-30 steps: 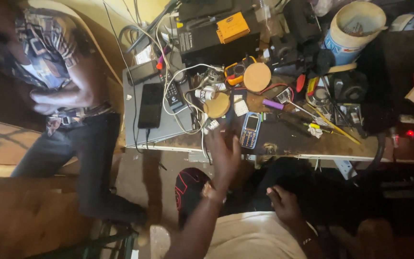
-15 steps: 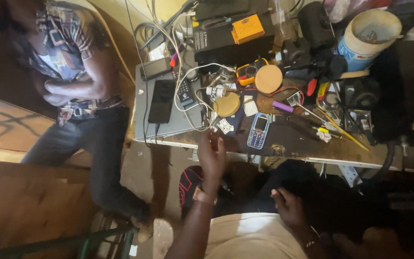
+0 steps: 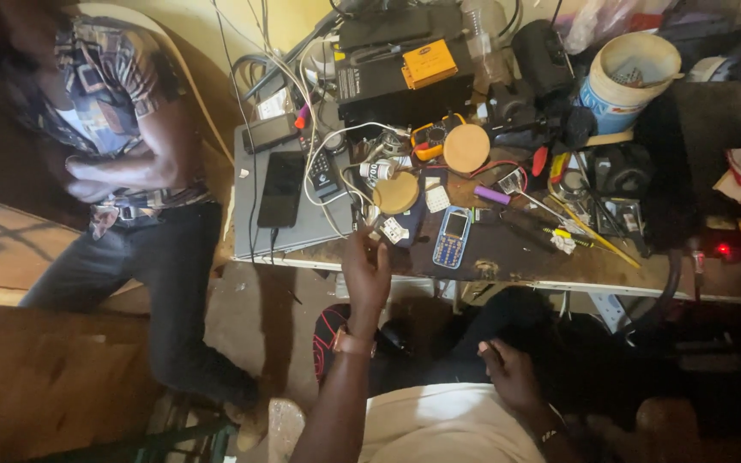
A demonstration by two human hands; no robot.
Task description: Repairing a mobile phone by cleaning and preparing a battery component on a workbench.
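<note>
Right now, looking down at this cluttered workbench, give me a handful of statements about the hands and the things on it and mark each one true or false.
1. The left hand is raised at the front edge of the bench. True.
2. The right hand grips the blue keypad phone. False: it rests low by the lap, and the phone lies flat on the bench.
3. A dark smartphone lies on the closed grey laptop. True.
4. The white bucket lies tipped on the floor. False: it stands upright at the back of the bench.
5. Another person stands beside the bench. True.
</note>
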